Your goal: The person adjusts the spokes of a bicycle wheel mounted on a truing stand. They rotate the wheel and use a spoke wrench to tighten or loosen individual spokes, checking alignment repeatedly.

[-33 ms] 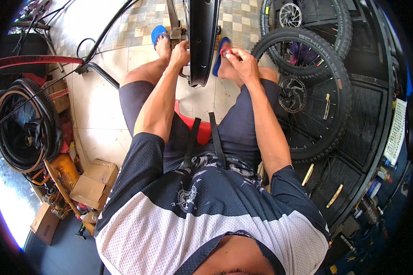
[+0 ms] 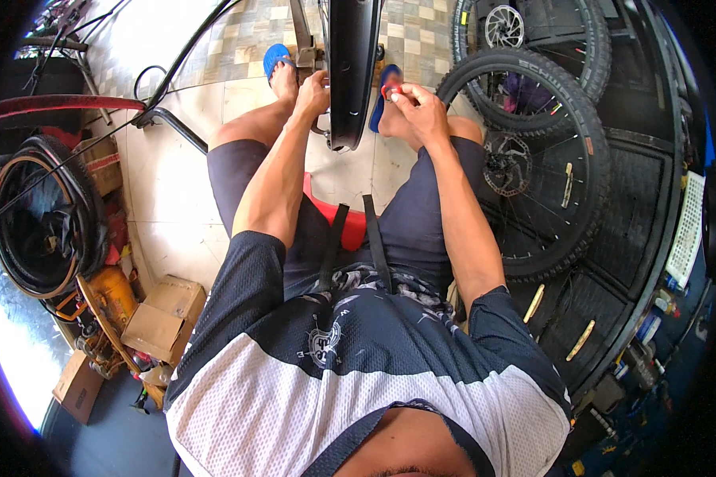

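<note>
A black bare bicycle rim (image 2: 351,87) stands upright edge-on in front of me, with no tyre on it. It sits between my knees at the upper middle, partly in a metal stand (image 2: 301,30). My left hand (image 2: 313,94) is closed against the left side of the rim, its fingertips partly hidden there. To the right of the rim, a little apart from it, my right hand (image 2: 423,111) pinches a small red spoke wrench (image 2: 390,91) between thumb and fingers. Much of the wrench is covered by the fingers.
Two wheels with knobby tyres (image 2: 588,171) lean at the right, over black panels. Another tyred wheel (image 2: 36,219) stands at the left beside cardboard boxes (image 2: 163,318). Something red (image 2: 350,230) shows between my thighs. Tools and small parts (image 2: 652,350) crowd the lower right.
</note>
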`<state>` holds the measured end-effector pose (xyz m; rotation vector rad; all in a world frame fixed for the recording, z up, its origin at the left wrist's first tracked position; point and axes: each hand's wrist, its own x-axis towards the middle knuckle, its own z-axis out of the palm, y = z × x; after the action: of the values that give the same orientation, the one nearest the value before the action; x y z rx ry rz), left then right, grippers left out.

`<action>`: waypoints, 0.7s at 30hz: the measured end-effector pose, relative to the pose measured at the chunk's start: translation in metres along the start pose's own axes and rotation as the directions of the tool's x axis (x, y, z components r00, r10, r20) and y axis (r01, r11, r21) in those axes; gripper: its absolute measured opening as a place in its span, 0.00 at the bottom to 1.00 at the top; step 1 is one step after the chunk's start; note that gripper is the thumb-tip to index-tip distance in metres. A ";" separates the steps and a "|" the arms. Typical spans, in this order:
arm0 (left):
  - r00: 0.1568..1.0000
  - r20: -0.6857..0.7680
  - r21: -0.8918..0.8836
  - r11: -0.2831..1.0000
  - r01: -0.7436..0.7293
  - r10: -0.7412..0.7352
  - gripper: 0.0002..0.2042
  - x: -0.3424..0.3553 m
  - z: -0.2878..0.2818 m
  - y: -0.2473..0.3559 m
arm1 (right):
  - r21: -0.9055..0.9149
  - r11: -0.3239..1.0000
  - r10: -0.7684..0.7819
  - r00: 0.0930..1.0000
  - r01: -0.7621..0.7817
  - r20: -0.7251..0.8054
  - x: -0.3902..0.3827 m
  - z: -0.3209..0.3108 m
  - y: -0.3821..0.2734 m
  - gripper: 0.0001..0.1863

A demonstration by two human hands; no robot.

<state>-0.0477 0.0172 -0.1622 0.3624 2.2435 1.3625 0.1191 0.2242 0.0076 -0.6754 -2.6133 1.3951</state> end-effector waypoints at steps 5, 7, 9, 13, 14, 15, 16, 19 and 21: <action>0.997 0.073 0.057 0.998 0.032 -0.037 0.24 -0.018 -0.021 0.038 | -0.015 1.000 0.027 0.998 -0.026 0.061 0.006 0.011 0.009 0.18; 0.997 0.018 0.255 0.964 -0.080 0.078 0.23 -0.029 -0.033 0.063 | -0.043 0.998 0.037 0.996 -0.034 0.078 0.016 0.012 0.012 0.18; 0.999 0.050 0.299 0.954 -0.017 0.002 0.23 -0.042 -0.044 0.086 | -0.040 0.999 0.020 0.997 -0.017 0.081 0.018 0.014 0.014 0.18; 0.979 0.123 0.250 0.949 -0.192 0.165 0.16 -0.063 -0.063 0.112 | -0.055 0.998 -0.002 0.997 0.006 0.076 0.017 0.016 0.016 0.18; 0.972 0.154 0.227 0.951 -0.212 0.180 0.15 -0.067 -0.066 0.116 | -0.046 0.999 0.007 0.997 -0.003 0.078 0.017 0.017 0.016 0.18; 0.971 0.134 0.204 0.953 -0.224 0.200 0.13 -0.071 -0.069 0.120 | -0.036 0.999 0.015 0.997 -0.012 0.080 0.017 0.017 0.016 0.18; 0.969 0.113 0.182 0.954 -0.238 0.220 0.13 -0.075 -0.071 0.123 | -0.039 0.998 0.043 0.996 -0.040 0.082 0.017 0.017 0.015 0.18; 0.966 0.059 0.067 0.965 -0.255 0.252 0.15 -0.082 -0.080 0.141 | -0.021 0.999 0.035 0.996 -0.034 0.083 0.016 0.016 0.013 0.18; 0.978 0.044 -0.039 0.979 -0.201 0.203 0.19 -0.087 -0.086 0.160 | -0.027 1.000 0.012 0.997 -0.010 0.079 0.015 0.015 0.012 0.17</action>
<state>-0.0238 -0.0134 0.0353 0.6198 2.1893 1.4749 0.1057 0.2248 -0.0122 -0.6517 -2.6970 1.4204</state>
